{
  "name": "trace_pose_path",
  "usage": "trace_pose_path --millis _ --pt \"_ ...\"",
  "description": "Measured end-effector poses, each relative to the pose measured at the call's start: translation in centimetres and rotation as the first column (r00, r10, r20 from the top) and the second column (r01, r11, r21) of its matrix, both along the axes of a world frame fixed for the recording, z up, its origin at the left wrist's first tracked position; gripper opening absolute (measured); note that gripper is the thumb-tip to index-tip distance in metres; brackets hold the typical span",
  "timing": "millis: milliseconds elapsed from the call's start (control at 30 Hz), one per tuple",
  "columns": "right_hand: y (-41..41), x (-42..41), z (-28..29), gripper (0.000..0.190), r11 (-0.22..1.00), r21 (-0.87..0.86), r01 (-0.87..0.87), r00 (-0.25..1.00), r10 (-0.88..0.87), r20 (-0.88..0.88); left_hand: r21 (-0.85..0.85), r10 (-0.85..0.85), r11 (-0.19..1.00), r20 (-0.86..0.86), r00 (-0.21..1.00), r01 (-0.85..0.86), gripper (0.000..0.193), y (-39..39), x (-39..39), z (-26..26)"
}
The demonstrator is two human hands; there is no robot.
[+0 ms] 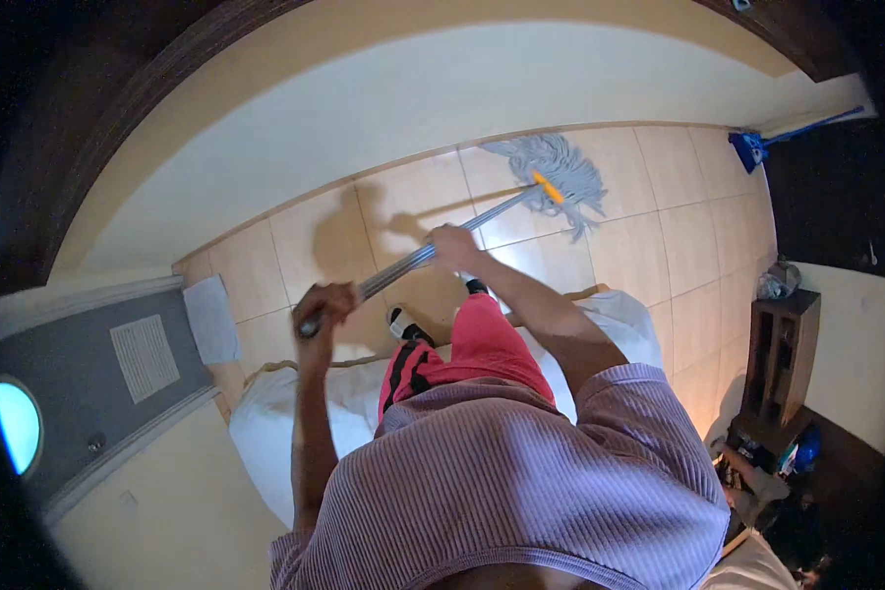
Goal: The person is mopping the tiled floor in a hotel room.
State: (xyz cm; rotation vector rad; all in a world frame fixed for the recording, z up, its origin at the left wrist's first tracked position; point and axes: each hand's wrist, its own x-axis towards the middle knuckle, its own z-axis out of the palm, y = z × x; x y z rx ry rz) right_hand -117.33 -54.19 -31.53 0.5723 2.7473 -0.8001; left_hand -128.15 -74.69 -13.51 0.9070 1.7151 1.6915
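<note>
A long metal mop handle point(404, 271) slants across the view in front of my body. My left hand point(326, 306) grips its top end, at the left. Further along the shaft, near the middle of the view, my right hand point(453, 247) is closed around it. An orange clamp point(548, 187) joins the handle to a grey string mop head point(560, 166), whose strands lie spread on the tiled floor close to the wall's base. Shadows of my arms and the handle fall on the tiles.
Behind my legs stands a bed with a white sheet point(262, 420). A white mat point(212, 318) lies by the grey door point(88, 376) at left. At right are a blue broom point(749, 150), a dark wooden cabinet point(782, 354) with a plastic bag on top, and another person's arm at lower right.
</note>
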Motion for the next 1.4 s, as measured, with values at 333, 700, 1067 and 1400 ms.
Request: trace_pose_path --millis 333,700,1067,1400 --pt "-26.9 -16.8 5.1 0.013 0.818 -0.166 -0.550 0.788 0.443 -0.427 0.222 0.404 0.902 -0.128 0.906 -0.371 0.017 -24.6 -4.5 11.1" --pt "-30.4 -16.7 6.2 0.008 0.845 -0.214 -0.490 0.818 0.360 -0.449 0.218 0.429 0.899 -0.249 0.869 -0.381 0.017 -26.6 -4.6 12.0" --pt "-14.2 2.8 3.5 0.021 0.953 -0.266 0.145 0.935 -0.220 -0.279 0.036 0.085 0.996 0.040 0.996 -0.087 0.009 -11.5 -1.4 2.3" --pt "-3.3 21.0 -0.9 0.022 0.896 0.025 0.444 0.883 -0.442 0.158 -0.014 -0.511 0.850 0.217 0.832 0.526 0.007 1.5 11.5 -0.7"
